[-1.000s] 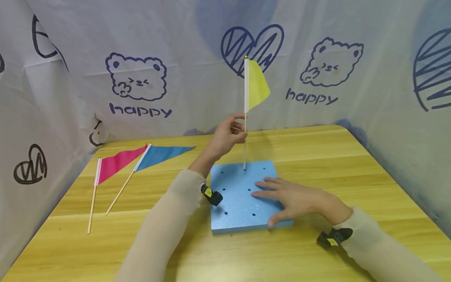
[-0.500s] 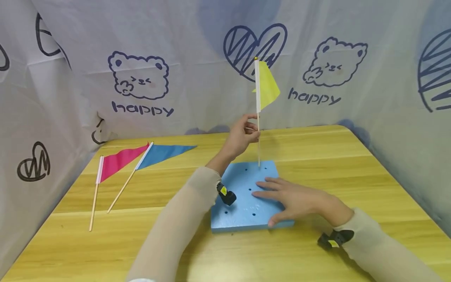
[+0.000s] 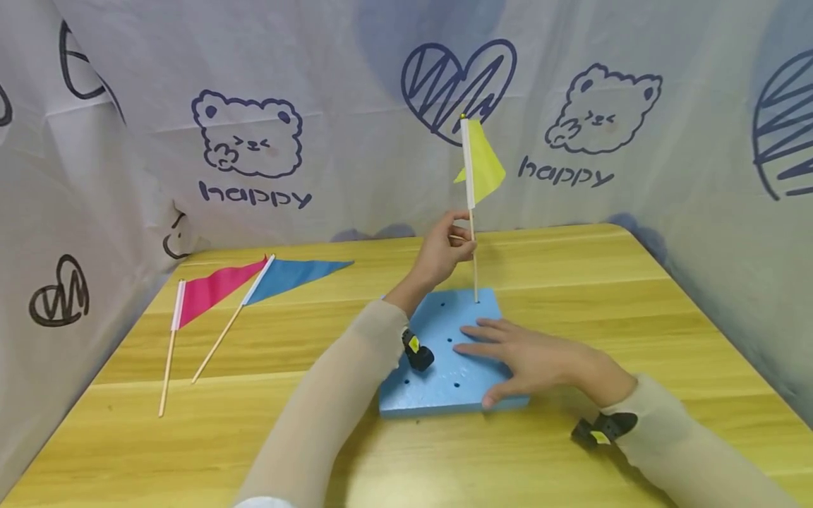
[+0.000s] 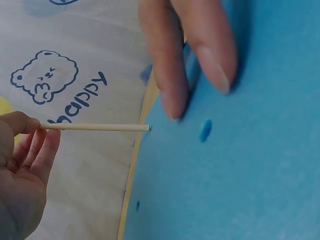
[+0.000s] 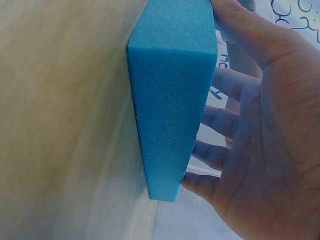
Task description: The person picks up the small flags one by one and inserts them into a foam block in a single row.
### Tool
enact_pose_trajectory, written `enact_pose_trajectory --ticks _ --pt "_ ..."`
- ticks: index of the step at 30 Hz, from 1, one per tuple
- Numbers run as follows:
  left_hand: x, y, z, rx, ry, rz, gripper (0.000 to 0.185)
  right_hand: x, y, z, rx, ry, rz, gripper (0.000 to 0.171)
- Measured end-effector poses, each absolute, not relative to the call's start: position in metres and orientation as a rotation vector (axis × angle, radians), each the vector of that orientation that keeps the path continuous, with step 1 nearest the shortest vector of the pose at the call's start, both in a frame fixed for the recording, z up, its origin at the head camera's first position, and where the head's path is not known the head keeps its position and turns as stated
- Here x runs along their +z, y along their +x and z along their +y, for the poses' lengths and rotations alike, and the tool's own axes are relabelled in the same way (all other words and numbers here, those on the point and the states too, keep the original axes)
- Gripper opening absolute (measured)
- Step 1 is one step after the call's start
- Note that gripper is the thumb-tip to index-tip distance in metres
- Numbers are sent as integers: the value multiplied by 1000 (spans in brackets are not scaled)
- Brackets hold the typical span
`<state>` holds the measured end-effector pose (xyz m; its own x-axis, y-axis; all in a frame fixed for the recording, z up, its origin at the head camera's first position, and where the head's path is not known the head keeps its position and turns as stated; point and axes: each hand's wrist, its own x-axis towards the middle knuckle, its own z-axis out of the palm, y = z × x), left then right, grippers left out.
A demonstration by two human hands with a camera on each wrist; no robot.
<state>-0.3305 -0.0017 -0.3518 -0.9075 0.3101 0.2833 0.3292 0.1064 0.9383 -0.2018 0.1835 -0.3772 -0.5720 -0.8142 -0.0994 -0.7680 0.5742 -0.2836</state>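
The left hand [image 3: 444, 250] pinches the thin wooden stick of the yellow flag [image 3: 480, 166] between thumb and curled fingers [image 4: 37, 150], holding it upright with its lower tip at a hole near the far right corner of the blue foam block [image 3: 438, 374]. The right hand [image 3: 533, 360] lies flat on that block, fingers [image 4: 167, 65] straight and spread, thumb at its near edge. On the table [image 3: 635, 296], well left of the block, lie a pink flag [image 3: 212, 293] and a blue flag [image 3: 292, 275].

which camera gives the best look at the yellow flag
The head view: the whole yellow flag stands upright, pinched by the left hand. The left wrist view shows only its stick; the right wrist view shows none of it.
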Motion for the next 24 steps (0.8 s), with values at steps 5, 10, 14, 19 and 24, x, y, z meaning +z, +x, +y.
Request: enact_pose_trajectory --ticks 5,10,14,19,24 --pt "-354 -330 -2 -1952 -705 -2317 45 -376 -202 183 -301 -1325 2587 87" --pt "-355 -331 -1 -1922 -734 -2314 43 -376 -202 184 -302 -1331 2589 87" --pt "-358 -331 -2 -1915 -774 -2323 43 -377 -201 183 -308 -1339 2589 87" --pt "-360 -329 -3 -1885 -811 -2341 42 -377 -202 182 -312 -1343 2589 88" --pt "-363 -326 -4 -1657 -923 -2440 43 -377 -203 182 -321 -1352 2586 87"
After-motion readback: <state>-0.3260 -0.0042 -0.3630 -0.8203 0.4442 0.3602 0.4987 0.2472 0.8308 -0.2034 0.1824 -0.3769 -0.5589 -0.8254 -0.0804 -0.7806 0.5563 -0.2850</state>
